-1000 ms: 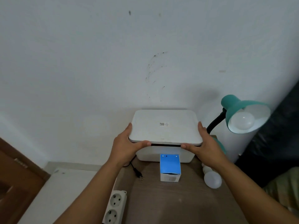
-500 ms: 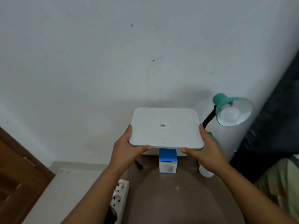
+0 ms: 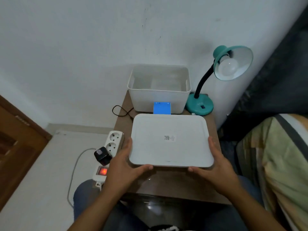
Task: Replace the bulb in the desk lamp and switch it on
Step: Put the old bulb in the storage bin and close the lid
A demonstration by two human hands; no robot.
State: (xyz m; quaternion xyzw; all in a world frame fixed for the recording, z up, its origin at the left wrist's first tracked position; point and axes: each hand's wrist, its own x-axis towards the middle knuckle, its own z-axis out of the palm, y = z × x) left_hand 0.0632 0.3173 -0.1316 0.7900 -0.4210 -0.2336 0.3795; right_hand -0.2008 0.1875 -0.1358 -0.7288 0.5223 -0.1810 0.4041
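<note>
Left of my grip, a power strip (image 3: 111, 147) lies with its red switch lit. My left hand (image 3: 124, 164) and right hand (image 3: 216, 165) clamp opposite edges of the white lid (image 3: 170, 140), thumbs over its near rim. Beyond the lid stands the open white box (image 3: 158, 95), a blue carton (image 3: 162, 108) against it. Farther right, the teal desk lamp (image 3: 200, 105) stands, its bulb (image 3: 228, 66) seated in the shade.

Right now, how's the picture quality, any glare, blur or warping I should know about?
Head view: dim, bluish room light; the lamp bulb is unlit. The wide lens bends the wall edge at right. A small glare spot sits on the table near both hands; the lid label is too soft to read.
</note>
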